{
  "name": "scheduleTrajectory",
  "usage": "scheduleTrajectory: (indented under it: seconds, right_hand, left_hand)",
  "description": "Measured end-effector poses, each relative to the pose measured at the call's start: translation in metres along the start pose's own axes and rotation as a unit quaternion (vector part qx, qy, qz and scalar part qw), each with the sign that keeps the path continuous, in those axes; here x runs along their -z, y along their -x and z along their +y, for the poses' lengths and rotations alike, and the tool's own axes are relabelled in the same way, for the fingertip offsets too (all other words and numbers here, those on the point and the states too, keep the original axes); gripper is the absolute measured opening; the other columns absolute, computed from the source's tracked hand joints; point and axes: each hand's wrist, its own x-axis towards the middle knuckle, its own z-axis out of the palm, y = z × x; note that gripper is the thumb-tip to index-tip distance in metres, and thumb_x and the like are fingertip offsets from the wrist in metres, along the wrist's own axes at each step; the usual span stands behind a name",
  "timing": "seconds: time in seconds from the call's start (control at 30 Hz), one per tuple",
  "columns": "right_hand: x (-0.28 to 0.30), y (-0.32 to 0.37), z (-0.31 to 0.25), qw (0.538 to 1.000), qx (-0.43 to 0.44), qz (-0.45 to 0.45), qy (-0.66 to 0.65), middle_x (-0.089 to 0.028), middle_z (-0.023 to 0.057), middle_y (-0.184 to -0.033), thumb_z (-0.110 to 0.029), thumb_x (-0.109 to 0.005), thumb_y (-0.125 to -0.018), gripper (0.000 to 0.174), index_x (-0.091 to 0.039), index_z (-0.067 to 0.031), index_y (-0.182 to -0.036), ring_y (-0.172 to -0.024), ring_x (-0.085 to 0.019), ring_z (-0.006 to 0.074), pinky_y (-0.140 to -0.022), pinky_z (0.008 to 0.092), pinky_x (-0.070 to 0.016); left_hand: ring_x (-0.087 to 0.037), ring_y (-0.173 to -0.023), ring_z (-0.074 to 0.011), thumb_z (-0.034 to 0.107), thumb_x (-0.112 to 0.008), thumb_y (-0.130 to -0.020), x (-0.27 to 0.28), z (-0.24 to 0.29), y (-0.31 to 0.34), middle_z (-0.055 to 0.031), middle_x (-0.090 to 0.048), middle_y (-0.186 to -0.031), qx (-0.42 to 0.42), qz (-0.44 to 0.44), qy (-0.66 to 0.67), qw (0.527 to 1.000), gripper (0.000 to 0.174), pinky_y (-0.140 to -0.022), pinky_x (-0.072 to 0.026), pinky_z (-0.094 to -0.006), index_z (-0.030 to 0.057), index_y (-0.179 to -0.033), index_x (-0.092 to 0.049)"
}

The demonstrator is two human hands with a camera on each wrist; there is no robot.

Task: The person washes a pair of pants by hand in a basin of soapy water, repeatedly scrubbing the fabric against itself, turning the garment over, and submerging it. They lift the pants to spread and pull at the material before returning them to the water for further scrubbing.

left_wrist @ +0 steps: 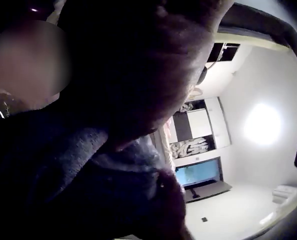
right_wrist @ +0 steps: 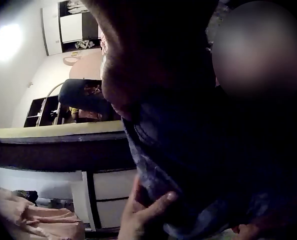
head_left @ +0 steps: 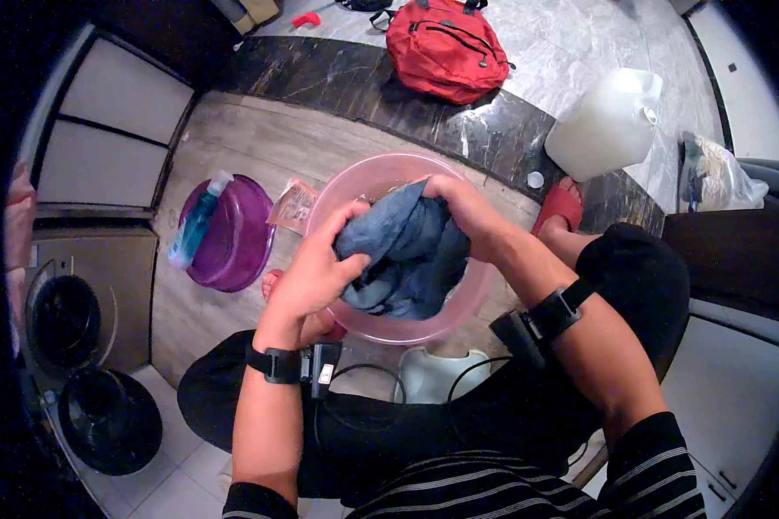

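A bunched blue garment [head_left: 407, 251], like denim, is held over the pink basin [head_left: 381, 330] in the head view. My left hand [head_left: 320, 264] grips its left side, with the thumb lying over the folds. At its upper right, my right hand [head_left: 463, 212] pinches the cloth near the basin's far rim. The right wrist view shows the garment [right_wrist: 153, 170] stretched between both hands, the left hand [right_wrist: 143, 212] below. Seen from the left wrist, the cloth [left_wrist: 78, 155] is dark and mostly in shadow.
Left of the basin, a bottle of blue liquid [head_left: 197, 221] lies across a purple basin [head_left: 249, 233], near a printed packet [head_left: 294, 206]. Beyond are a red backpack [head_left: 446, 52] and a white jerrycan [head_left: 606, 125]. A pale stool [head_left: 437, 376] stands in front of me.
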Motion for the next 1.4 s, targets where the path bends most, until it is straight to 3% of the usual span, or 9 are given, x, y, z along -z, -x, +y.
scheduleTrajectory:
  seconds: [0.23,0.57,0.7,0.77,0.9,0.93,1.03,1.1,1.4]
  right_hand:
    - [0.01,-0.009,-0.001,0.992,-0.063,0.103,-0.049,-0.063,0.0109,-0.078,-0.024,-0.051,-0.076,0.023,-0.063,-0.0066,-0.084,-0.066,-0.057,0.024,-0.065,0.0368,-0.0452]
    - [-0.025,0.02,-0.003,0.902,0.275,0.198,0.266,-0.066,0.0083,-0.089,-0.013,-0.048,-0.08,0.029,-0.065,-0.0022,-0.101,-0.086,-0.061,0.0157,-0.079,0.0288,-0.0464]
    - [-0.055,0.037,0.024,0.783,0.427,0.095,0.443,-0.064,0.0163,-0.088,-0.015,-0.055,-0.074,0.027,-0.062,-0.0036,-0.097,-0.078,-0.065,0.0316,-0.072,0.0379,-0.0509]
    - [-0.065,0.042,0.032,0.77,0.428,0.095,0.463,-0.062,0.0153,-0.084,-0.022,-0.061,-0.075,0.025,-0.055,-0.0069,-0.095,-0.068,-0.062,0.0364,-0.061,0.0435,-0.0502]
    - [-0.065,0.041,0.029,0.745,0.401,0.061,0.529,-0.062,0.0147,-0.079,-0.032,-0.061,-0.083,0.024,-0.058,-0.0085,-0.088,-0.067,-0.061,0.0369,-0.06,0.0443,-0.0495]
    - [-0.065,0.04,0.03,0.739,0.401,0.053,0.539,-0.062,0.0151,-0.076,-0.033,-0.059,-0.085,0.025,-0.059,-0.0087,-0.086,-0.067,-0.061,0.0372,-0.06,0.0448,-0.0492]
    - [-0.063,0.026,0.028,0.765,0.365,0.144,0.511,-0.061,0.018,-0.071,-0.033,-0.052,-0.09,0.03,-0.061,-0.0066,-0.081,-0.068,-0.061,0.0391,-0.061,0.0466,-0.049]
    - [-0.053,0.008,0.006,0.828,0.223,0.237,0.456,-0.062,0.0217,-0.075,-0.036,-0.047,-0.093,0.039,-0.062,-0.0034,-0.077,-0.073,-0.062,0.0412,-0.063,0.0484,-0.0483]
    - [-0.056,0.005,0.004,0.833,0.234,0.26,0.428,-0.058,0.0247,-0.07,-0.034,-0.051,-0.092,0.038,-0.059,-0.003,-0.072,-0.068,-0.059,0.0447,-0.062,0.05,-0.0472]
  left_hand:
    - [-0.06,-0.097,-0.0147,0.007,-0.056,-0.084,0.002,-0.018,-0.004,-0.0065,-0.063,-0.107,0.117,-0.039,0.238,0.963,0.039,-0.086,-0.0461,-0.0273,-0.0007,-0.122,-0.054]
    - [-0.061,-0.103,-0.0253,0.025,-0.036,-0.091,-0.04,-0.011,-0.01,-0.0113,-0.063,-0.113,0.172,0.061,0.637,0.749,0.042,-0.094,-0.0472,-0.0387,0.0009,-0.12,-0.055]
    - [-0.063,-0.093,-0.0225,0.034,-0.034,-0.093,-0.042,-0.006,-0.016,-0.0079,-0.066,-0.101,0.143,0.109,0.619,0.764,0.043,-0.087,-0.0497,-0.0368,0.0064,-0.112,-0.061]
    - [-0.062,-0.087,-0.0205,0.034,-0.033,-0.094,-0.042,-0.017,-0.019,-0.0064,-0.066,-0.094,0.115,0.129,0.554,0.815,0.044,-0.081,-0.0508,-0.0348,0.0064,-0.111,-0.061]
    - [-0.061,-0.079,-0.0188,0.046,-0.037,-0.095,-0.037,-0.007,-0.015,-0.0046,-0.064,-0.084,0.144,0.076,0.598,0.785,0.047,-0.072,-0.0514,-0.0319,0.0072,-0.103,-0.064]
    - [-0.062,-0.085,-0.0201,0.049,-0.041,-0.094,-0.032,-0.016,-0.018,-0.006,-0.064,-0.089,0.065,-0.06,0.696,0.713,0.047,-0.076,-0.0517,-0.035,0.0082,-0.106,-0.061]
    - [-0.06,-0.083,-0.0162,0.043,-0.041,-0.097,-0.063,0.037,-0.013,-0.0041,-0.06,-0.095,0.284,0.163,0.553,0.766,0.04,-0.072,-0.0502,-0.0312,0.0086,-0.101,-0.06]
    - [-0.061,-0.092,-0.0154,0.036,-0.043,-0.097,-0.089,0.001,-0.007,-0.007,-0.061,-0.104,0.25,0.127,0.518,0.808,0.036,-0.08,-0.0496,-0.031,0.0055,-0.107,-0.059]
    - [-0.063,-0.085,-0.0208,0.043,-0.044,-0.097,-0.082,0.027,-0.008,-0.0081,-0.062,-0.096,0.255,0.128,0.59,0.756,0.041,-0.078,-0.0525,-0.038,0.0058,-0.105,-0.057]
